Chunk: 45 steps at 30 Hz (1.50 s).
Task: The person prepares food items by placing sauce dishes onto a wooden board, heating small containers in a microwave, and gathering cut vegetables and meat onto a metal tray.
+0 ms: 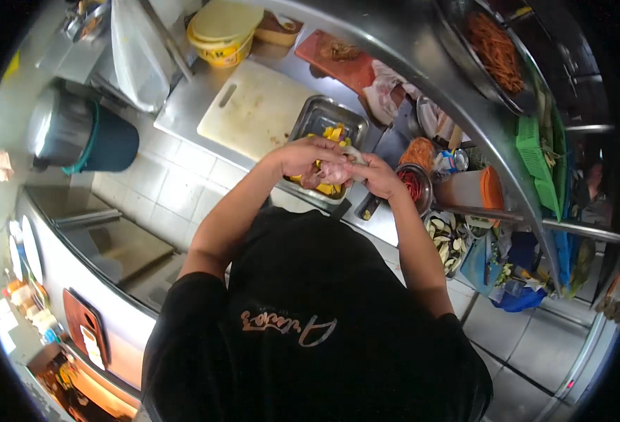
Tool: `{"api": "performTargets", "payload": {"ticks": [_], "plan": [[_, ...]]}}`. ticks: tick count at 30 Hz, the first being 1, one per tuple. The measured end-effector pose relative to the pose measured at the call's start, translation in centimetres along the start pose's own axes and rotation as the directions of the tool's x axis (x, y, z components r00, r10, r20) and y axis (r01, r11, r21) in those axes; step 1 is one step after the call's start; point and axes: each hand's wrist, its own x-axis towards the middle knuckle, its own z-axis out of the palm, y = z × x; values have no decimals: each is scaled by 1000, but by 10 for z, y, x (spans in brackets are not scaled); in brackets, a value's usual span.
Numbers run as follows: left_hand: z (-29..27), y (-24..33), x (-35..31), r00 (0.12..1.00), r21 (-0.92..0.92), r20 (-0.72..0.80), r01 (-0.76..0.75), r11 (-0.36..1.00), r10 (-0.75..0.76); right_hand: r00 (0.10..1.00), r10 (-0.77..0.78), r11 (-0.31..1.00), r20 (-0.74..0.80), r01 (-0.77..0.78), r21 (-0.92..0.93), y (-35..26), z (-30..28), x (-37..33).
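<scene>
Both hands meet over a rectangular metal tray [332, 110] at the front of the counter. My left hand [306, 156] is closed on a piece of pink raw meat [333, 173], its fingers curled over the top. From the other side my right hand [380, 176] grips the same meat at its paler end, thumb and fingers pinched together. Yellow chunks [334, 133] lie in the tray beneath, partly covered by the hands. A large white cutting board [254, 105] lies left of the tray. Right of the tray is a dark-handled utensil [368, 207].
At right stand a bowl of red strips [410, 184], a can [455, 161], an orange-lidded container [468, 188] and a bowl of sliced vegetables [445, 241]. A metal shelf [422, 53] overhangs the counter. Behind are a red board [331, 62] and yellow tub [222, 49]; a bin [113, 137] stands left.
</scene>
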Motion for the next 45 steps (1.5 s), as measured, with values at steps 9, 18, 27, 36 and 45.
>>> {"api": "performTargets", "payload": {"ticks": [9, 18, 27, 36, 45], "plan": [[7, -32, 13, 899, 138, -374, -188, 972, 227, 915, -20, 960, -402, 129, 247, 54, -12, 7], [-19, -50, 23, 725, 789, -357, -104, 606, 589, 830, -109, 994, -547, 75, -84, 1, 30, 8], [-31, -34, 37, 722, 974, -195, 65, 215, 664, 723, -458, 734, -517, -20, -679, 8, 15, 22], [-19, -17, 35, 693, 983, 76, -174, 64, 717, 629, -543, 704, -556, -20, -710, 41, -20, 27], [-7, 4, 51, 884, 948, 1, -150, 281, 468, 768, -324, 674, -552, -222, -704, 10, 18, 12]]}}
